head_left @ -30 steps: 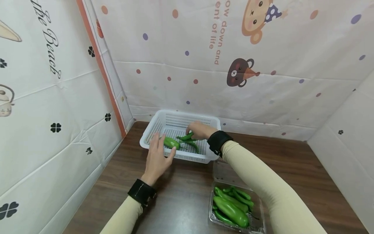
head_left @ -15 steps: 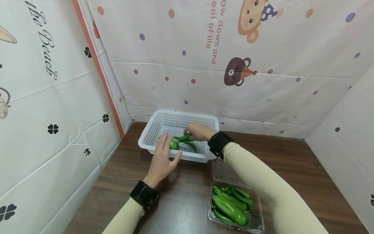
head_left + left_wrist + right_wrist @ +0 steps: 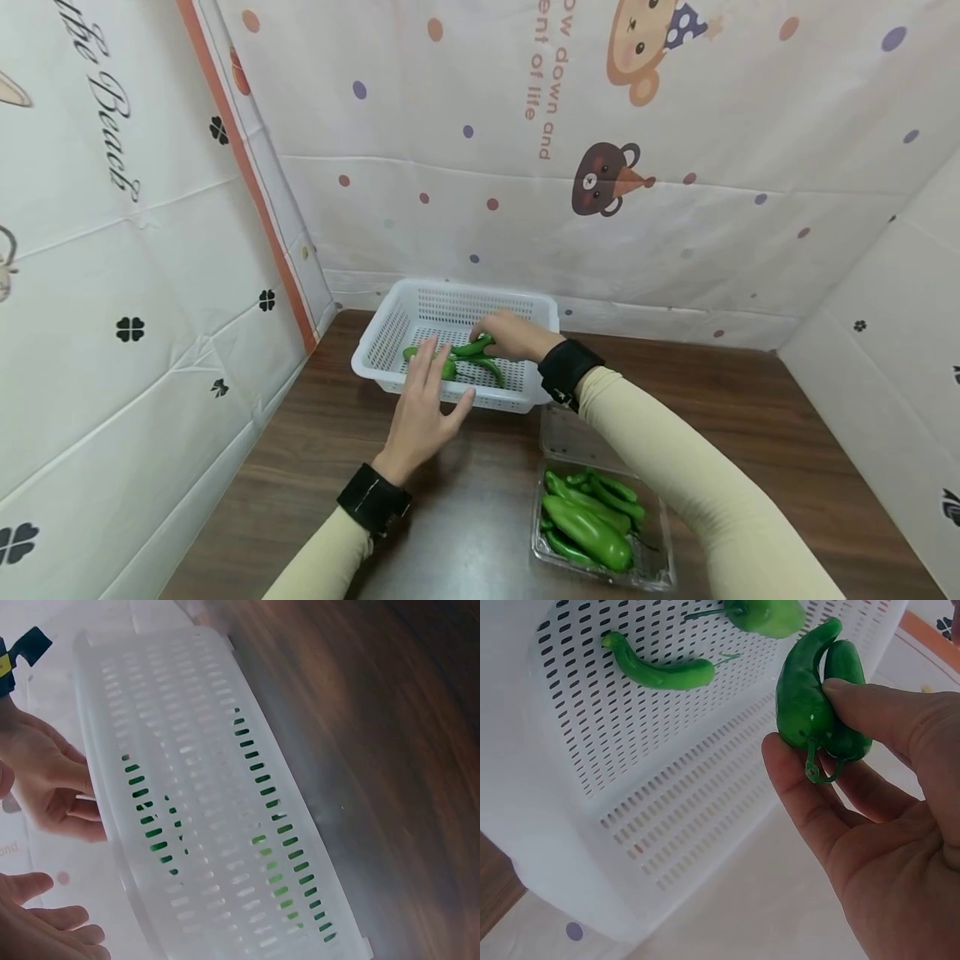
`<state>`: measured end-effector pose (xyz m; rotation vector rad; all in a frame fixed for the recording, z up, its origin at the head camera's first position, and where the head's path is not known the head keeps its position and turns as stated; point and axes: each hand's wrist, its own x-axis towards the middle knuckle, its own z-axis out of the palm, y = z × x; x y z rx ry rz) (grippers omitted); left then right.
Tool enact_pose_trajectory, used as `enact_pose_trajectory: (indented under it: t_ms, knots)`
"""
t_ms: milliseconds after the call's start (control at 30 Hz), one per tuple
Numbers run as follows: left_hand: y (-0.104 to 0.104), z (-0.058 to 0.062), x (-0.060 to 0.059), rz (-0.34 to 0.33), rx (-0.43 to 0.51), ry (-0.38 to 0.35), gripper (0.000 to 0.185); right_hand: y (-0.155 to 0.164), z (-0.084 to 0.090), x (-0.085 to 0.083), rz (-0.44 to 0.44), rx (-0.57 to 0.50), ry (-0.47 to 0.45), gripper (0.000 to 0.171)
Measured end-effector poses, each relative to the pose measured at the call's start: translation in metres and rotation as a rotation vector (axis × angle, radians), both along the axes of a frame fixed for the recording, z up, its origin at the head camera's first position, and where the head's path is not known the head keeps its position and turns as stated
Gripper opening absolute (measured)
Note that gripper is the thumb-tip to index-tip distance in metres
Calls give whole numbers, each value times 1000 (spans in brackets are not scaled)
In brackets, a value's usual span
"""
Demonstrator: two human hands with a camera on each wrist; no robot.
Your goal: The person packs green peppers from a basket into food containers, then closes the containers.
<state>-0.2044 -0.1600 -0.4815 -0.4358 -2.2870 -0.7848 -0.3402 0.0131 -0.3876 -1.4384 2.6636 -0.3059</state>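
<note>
Watching the head view first, I see the left hand [image 3: 422, 410] has crept forward over the last second: its fingers are now spread and straight over the near rim of the white basket [image 3: 375, 371], holding nothing, where earlier they hung just short of that rim. The right hand [image 3: 513, 335] has barely shifted; it sits inside the basket toward its right wall, pinching two green peppers [image 3: 474, 347]. Another pepper [image 3: 447, 369] lies on the basket floor, now partly hidden behind the left fingers. I judge the pinched pair has not yet been let go, so the left hand's advance looks like steadying or tidying. Near the basket's right corner, on the wooden table [image 3: 750, 433], the clear tray [image 3: 660, 575] holds several more peppers.

From the left wrist view, I see the basket wall [image 3: 217, 825] fills the frame, blurred; green shows only through the slots, so I cannot count peppers. Both hands are cut off at the left edge.

In the right wrist view, thumb and fingers [image 3: 870, 705] clamp the two peppers [image 3: 810, 705] above the basket, with two loose peppers [image 3: 660, 671] on its floor, the far one cropped by the top edge.
</note>
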Motion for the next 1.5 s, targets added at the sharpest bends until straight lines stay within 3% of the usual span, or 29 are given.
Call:
enact_pose_trajectory:
  t_ms: [367, 1200, 1500]
  knots:
    - [6, 6, 0, -26, 0, 7, 76, 7, 1, 5, 32, -63, 4, 23]
    - [21, 5, 5, -59, -3, -7, 74, 40, -2, 17, 22, -139, -27, 21]
    - [29, 2, 10, -78, -14, 4, 73, 58, -2, 28, 28, -175, -20, 25]
